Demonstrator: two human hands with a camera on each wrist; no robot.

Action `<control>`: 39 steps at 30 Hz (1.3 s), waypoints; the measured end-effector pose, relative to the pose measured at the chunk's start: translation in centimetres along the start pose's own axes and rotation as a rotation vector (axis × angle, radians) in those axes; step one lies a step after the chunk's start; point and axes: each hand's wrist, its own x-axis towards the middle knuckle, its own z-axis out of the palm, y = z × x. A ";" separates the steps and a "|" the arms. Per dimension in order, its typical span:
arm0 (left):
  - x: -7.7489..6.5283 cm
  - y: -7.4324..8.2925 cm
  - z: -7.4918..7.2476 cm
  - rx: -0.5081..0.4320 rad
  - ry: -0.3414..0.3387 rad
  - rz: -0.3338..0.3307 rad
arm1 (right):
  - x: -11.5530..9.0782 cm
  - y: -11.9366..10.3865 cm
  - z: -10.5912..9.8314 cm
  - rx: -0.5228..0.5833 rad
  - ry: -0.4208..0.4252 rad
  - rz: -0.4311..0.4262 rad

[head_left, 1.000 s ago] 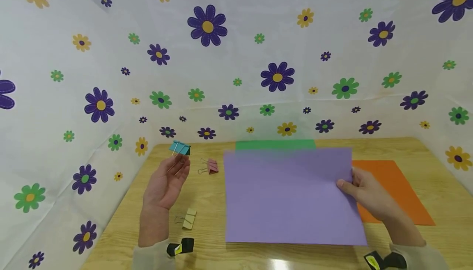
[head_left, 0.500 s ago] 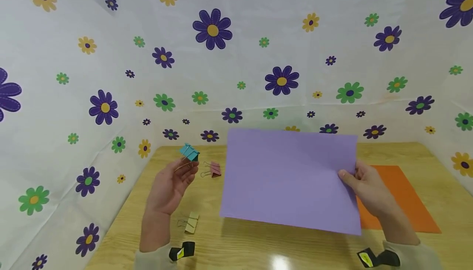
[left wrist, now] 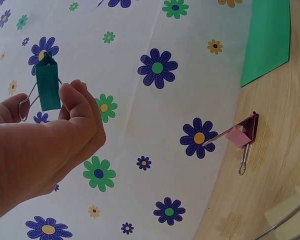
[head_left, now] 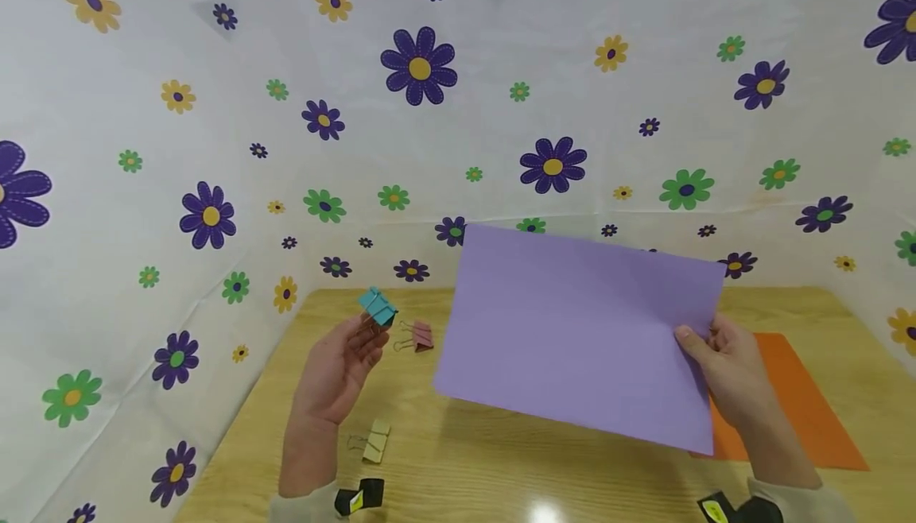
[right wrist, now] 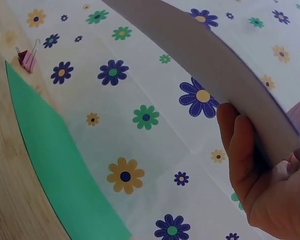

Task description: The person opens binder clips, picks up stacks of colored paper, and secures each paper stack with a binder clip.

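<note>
My left hand (head_left: 335,376) is raised above the table's left side and pinches a blue binder clip (head_left: 378,306) by its wire handles. In the left wrist view, the clip (left wrist: 48,87) sits between thumb and fingers, its jaws closed. On the right, my right hand (head_left: 737,376) grips a purple sheet of paper (head_left: 572,332) at its right edge, thumb on the near face. The sheet is tilted up off the table, its left side unsupported. From the right wrist view, the fingers curl behind the bowed sheet (right wrist: 205,60).
A pink binder clip (head_left: 423,335) and a pale yellow one (head_left: 377,440) lie on the wooden table (head_left: 515,475) at left. An orange sheet (head_left: 816,420) lies at right. The green sheet (right wrist: 65,170) is hidden in the head view. Flowered cloth (head_left: 487,125) walls the table.
The purple sheet has risen and tilted, its left side higher, and now covers the green sheet in the head view. My left hand has turned the blue clip slightly while keeping its pinch.
</note>
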 end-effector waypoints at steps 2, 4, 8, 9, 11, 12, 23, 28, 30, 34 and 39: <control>-0.1 -0.2 0.0 0.001 0.004 0.007 | -0.1 0.2 -0.1 -0.024 0.000 0.019; -0.2 -0.5 0.0 0.005 -0.016 0.020 | -0.3 0.5 -0.1 -0.052 0.000 0.035; -0.3 -1.0 0.2 -0.007 -0.082 0.041 | -0.5 0.8 -0.4 -0.063 0.013 0.040; -0.3 -1.1 0.3 -0.012 -0.085 0.041 | -0.6 0.9 -0.5 -0.062 0.020 0.039; -0.3 -1.3 0.5 -0.017 -0.081 0.041 | -0.7 1.0 -0.7 -0.057 0.034 0.042; -0.3 -1.4 0.6 -0.021 -0.072 0.037 | -0.8 1.0 -0.7 -0.047 0.038 0.049; 0.6 -2.6 1.9 -0.024 -0.092 0.045 | -0.6 0.2 -1.8 -0.150 0.095 0.006; 0.5 -2.6 2.3 -0.002 -0.040 0.019 | -0.4 -0.1 -2.0 -0.138 0.083 0.006; 0.4 -2.4 2.3 0.002 -0.023 0.025 | -0.3 -0.1 -2.0 -0.109 0.090 0.009; 0.2 -1.6 2.4 -0.003 -0.029 0.068 | -0.4 0.1 -2.1 -0.031 0.103 0.016; -0.1 -0.5 2.5 0.015 -0.048 0.109 | -0.3 0.2 -2.3 0.141 0.086 -0.018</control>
